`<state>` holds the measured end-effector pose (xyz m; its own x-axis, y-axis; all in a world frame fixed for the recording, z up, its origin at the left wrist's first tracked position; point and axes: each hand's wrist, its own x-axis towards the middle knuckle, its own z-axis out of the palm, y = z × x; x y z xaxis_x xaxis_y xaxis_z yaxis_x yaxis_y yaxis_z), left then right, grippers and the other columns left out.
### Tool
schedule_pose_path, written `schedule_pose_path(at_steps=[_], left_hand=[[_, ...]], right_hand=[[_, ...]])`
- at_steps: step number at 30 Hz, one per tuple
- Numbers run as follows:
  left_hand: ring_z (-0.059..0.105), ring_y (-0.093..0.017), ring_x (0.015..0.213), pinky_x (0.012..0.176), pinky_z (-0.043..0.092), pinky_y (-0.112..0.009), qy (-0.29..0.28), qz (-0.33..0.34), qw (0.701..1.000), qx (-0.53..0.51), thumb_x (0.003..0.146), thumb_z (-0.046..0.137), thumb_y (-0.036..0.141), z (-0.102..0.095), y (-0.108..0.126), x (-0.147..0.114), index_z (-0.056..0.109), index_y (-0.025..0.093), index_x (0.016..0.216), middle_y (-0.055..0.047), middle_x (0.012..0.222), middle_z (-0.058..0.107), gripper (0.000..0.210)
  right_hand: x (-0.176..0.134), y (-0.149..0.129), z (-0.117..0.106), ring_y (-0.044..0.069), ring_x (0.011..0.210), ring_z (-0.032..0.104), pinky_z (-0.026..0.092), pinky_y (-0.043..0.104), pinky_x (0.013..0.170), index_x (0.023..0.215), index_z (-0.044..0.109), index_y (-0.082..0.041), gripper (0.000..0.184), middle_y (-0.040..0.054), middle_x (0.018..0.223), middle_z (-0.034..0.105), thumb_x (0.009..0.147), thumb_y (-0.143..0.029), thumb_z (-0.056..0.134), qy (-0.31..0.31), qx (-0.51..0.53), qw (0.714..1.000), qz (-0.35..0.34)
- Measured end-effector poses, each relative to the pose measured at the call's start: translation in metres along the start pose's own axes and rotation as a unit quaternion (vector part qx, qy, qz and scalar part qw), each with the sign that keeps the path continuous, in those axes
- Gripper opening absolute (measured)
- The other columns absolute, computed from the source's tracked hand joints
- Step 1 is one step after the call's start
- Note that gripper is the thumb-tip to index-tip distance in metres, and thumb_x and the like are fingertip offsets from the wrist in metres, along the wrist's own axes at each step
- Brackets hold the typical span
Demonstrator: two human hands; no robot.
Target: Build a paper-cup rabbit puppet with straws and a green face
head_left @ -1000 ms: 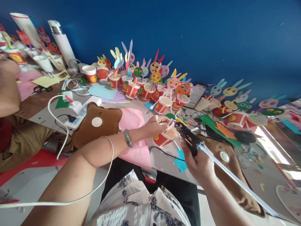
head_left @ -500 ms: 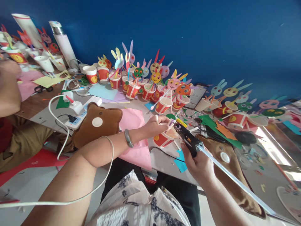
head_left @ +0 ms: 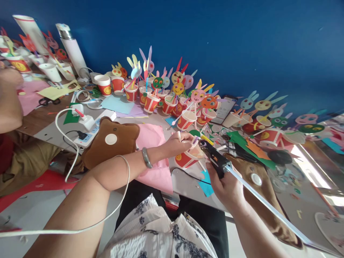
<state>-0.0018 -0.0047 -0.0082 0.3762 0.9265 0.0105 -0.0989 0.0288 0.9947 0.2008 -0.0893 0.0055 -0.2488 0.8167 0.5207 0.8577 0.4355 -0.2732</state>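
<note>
My left hand (head_left: 179,144) is closed in a pinch over a red-and-white paper cup (head_left: 183,160). Between its fingertips is a small white-and-purple strip (head_left: 195,141), and a pale stick end (head_left: 179,136) pokes up at the fingers. My right hand (head_left: 228,184) grips a black hot glue gun (head_left: 217,159), its nozzle pointing at the strip, close to or touching it. From the back of the gun a long clear glue stick (head_left: 268,206) runs down to the right. The cup's far side and the nozzle's exact contact are hard to make out.
Several cups with paper rabbit faces (head_left: 178,89) line the blue wall. Left are a brown cushion-like pouch (head_left: 118,138), pink paper (head_left: 154,143) and a power strip (head_left: 92,134). A white cable (head_left: 128,179) crosses my left arm. Another person's arm (head_left: 9,100) is far left.
</note>
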Motion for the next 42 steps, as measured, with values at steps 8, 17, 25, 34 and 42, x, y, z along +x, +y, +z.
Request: schedule_pose_path(at_steps=[8,17,25,34,42], left_hand=[[0.056,-0.013,0.080,0.073,0.042,-0.024,-0.007,0.010,1.000,-0.001,0.074,0.062,0.023,0.0005,-0.0012,0.0009,0.068,0.015,0.086,0.000,0.082,0.064,0.016],[0.055,-0.012,0.077,0.071,0.041,-0.024,-0.011,-0.002,1.000,-0.025,0.072,0.060,0.021,0.0008,0.0040,-0.0013,0.068,0.014,0.086,0.000,0.079,0.063,0.017],[0.056,-0.013,0.080,0.076,0.043,-0.025,-0.009,0.013,1.000,-0.011,0.075,0.060,0.022,0.0002,0.0010,-0.0003,0.068,0.014,0.086,0.000,0.081,0.063,0.015],[0.055,-0.013,0.079,0.072,0.042,-0.025,0.006,-0.007,1.000,-0.006,0.077,0.062,0.026,0.0012,0.0008,-0.0003,0.067,0.015,0.087,0.000,0.082,0.063,0.016],[0.052,-0.012,0.074,0.071,0.040,-0.026,0.003,-0.001,1.000,-0.014,0.075,0.062,0.026,0.0010,-0.0009,0.0003,0.066,0.016,0.084,0.001,0.078,0.061,0.014]], right_hand=[[0.0005,-0.0008,0.0004,0.020,0.065,0.062,0.047,0.030,0.060,0.091,0.061,-0.020,0.020,0.0038,0.072,0.062,0.097,-0.038,0.054,-0.004,0.005,1.000,-0.012],[0.0013,-0.0027,0.0003,0.022,0.066,0.064,0.048,0.031,0.060,0.092,0.061,-0.020,0.019,0.0050,0.074,0.064,0.096,-0.038,0.054,-0.004,0.015,1.000,-0.013],[0.0027,-0.0043,0.0017,0.022,0.066,0.064,0.049,0.031,0.059,0.094,0.061,-0.021,0.018,0.0052,0.074,0.064,0.096,-0.037,0.053,-0.005,0.007,1.000,-0.018],[0.0001,0.0001,-0.0031,0.023,0.072,0.067,0.051,0.033,0.065,0.096,0.063,-0.020,0.020,0.0070,0.080,0.067,0.096,-0.039,0.054,-0.002,0.005,1.000,0.009],[-0.0010,0.0003,-0.0022,0.025,0.074,0.068,0.052,0.034,0.066,0.099,0.065,-0.020,0.026,0.0091,0.082,0.070,0.097,-0.043,0.053,-0.019,0.016,0.999,0.026]])
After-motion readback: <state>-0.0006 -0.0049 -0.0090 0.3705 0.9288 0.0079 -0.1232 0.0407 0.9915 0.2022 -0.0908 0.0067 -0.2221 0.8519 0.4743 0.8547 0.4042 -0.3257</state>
